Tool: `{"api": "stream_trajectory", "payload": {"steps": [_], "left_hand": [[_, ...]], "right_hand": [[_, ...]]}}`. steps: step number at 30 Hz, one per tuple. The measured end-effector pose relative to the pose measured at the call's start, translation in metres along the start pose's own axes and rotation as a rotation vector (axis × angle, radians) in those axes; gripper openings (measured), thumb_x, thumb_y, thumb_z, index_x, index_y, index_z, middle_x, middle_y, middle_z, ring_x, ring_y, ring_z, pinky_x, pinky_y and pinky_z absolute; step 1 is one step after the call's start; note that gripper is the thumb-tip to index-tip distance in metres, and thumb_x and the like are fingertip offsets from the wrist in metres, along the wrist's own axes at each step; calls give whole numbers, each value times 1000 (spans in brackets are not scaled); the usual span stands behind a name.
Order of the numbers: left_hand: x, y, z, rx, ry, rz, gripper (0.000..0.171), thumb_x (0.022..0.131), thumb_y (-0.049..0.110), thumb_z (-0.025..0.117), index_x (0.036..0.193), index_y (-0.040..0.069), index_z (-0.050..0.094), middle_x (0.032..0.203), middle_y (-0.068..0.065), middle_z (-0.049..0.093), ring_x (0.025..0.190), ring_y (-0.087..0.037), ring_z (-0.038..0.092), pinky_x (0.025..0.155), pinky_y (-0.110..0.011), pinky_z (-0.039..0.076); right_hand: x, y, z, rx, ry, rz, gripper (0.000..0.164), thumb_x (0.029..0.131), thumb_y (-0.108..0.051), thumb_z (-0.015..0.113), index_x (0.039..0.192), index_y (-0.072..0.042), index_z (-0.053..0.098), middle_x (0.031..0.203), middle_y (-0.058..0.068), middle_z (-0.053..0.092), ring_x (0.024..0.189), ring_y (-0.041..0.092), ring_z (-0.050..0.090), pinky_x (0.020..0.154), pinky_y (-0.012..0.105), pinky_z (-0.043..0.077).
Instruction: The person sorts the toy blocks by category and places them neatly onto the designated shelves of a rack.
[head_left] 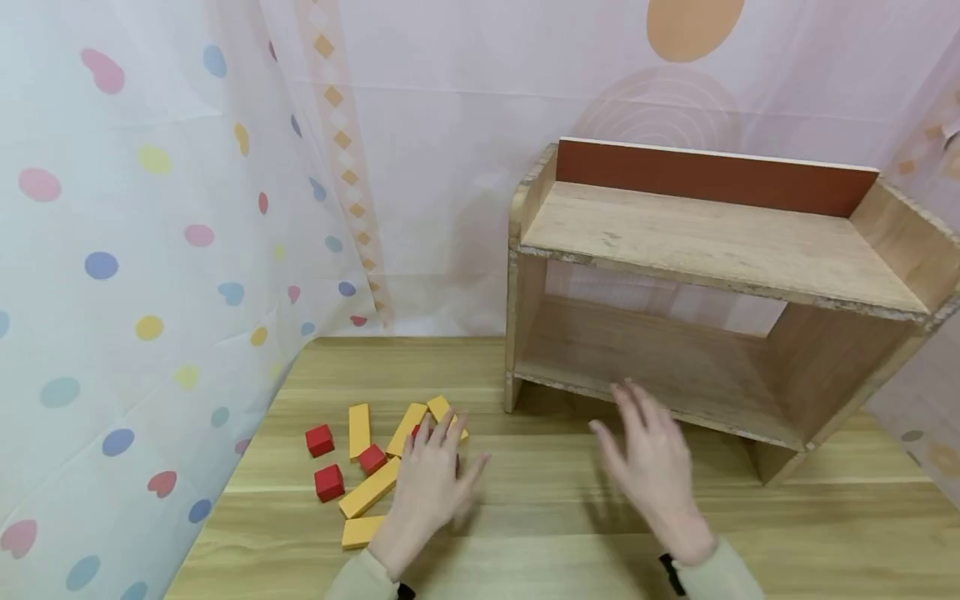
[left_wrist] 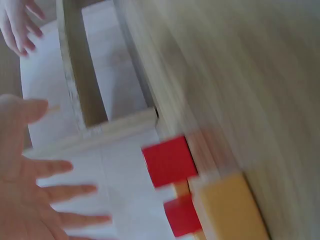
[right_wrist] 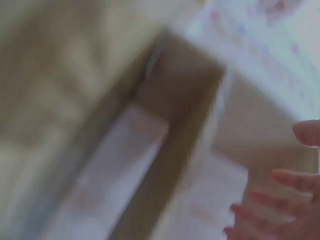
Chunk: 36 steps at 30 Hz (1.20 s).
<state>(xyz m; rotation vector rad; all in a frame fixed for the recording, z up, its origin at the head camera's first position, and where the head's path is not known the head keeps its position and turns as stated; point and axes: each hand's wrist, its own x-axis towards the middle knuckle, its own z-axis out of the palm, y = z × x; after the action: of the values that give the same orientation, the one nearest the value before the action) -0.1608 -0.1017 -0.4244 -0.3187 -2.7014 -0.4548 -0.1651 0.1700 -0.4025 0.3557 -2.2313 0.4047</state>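
Observation:
My left hand [head_left: 429, 483] hovers over the right part of a loose group of blocks, its fingers spread and nothing in them. The group holds several long yellow blocks [head_left: 359, 431] and red cubes [head_left: 328, 482]; some are partly hidden beneath the hand. In the left wrist view, a red cube [left_wrist: 170, 161] and a yellow block [left_wrist: 232, 207] show beyond the spread fingers. My right hand [head_left: 651, 467] is in the air in front of the wooden shelf [head_left: 720, 292], fingers extended and holding nothing. The right wrist view is blurred, with the shelf beside the fingers.
The two-tier shelf stands on the right of the wood-grain table [head_left: 540, 533], with a reddish-brown back board [head_left: 712, 179] on its top. Patterned curtains [head_left: 450, 167] hang behind and along the left side of the table.

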Motion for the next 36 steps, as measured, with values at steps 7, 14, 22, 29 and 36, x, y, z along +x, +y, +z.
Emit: {"api": "stream_trajectory", "payload": {"steps": [7,14,22,29,36], "left_hand": [[10,-43,-14,-97,96,12,36,83,17,71,116,4,66,105,-15,71,86,-32,68,56,-38,55],[13,-96,-33,-184,49,-46,36,87,12,66,120,-2,61,113,-19,68,102,-37,65,84,-51,53],[9,-151,-42,-177,225,-4,33,79,-2,71,110,-8,63,102,-25,69,90,-41,66,71,-51,54],[5,-187,-49,-198,-23,-131,45,85,3,65,126,-8,52,119,-30,60,107,-47,57,88,-59,48],[0,-209,-47,-220,-186,-165,51,87,11,66,132,-4,48,125,-29,58,108,-46,59,89,-57,48]], "right_hand": [[28,56,-46,-2,331,115,32,82,-11,68,107,8,63,102,28,65,88,44,60,74,53,50],[33,98,-83,-8,595,278,26,84,-11,65,102,8,66,99,32,65,91,48,56,91,24,40],[27,122,-106,-82,648,398,28,91,-16,59,110,5,65,99,27,67,92,48,57,89,10,35],[24,128,-113,-34,557,558,29,94,-17,56,121,-9,62,107,-15,59,98,-20,44,90,-1,34],[21,132,-116,-8,429,674,40,94,-21,55,134,-24,50,121,-4,61,87,-29,37,82,-4,39]]}}
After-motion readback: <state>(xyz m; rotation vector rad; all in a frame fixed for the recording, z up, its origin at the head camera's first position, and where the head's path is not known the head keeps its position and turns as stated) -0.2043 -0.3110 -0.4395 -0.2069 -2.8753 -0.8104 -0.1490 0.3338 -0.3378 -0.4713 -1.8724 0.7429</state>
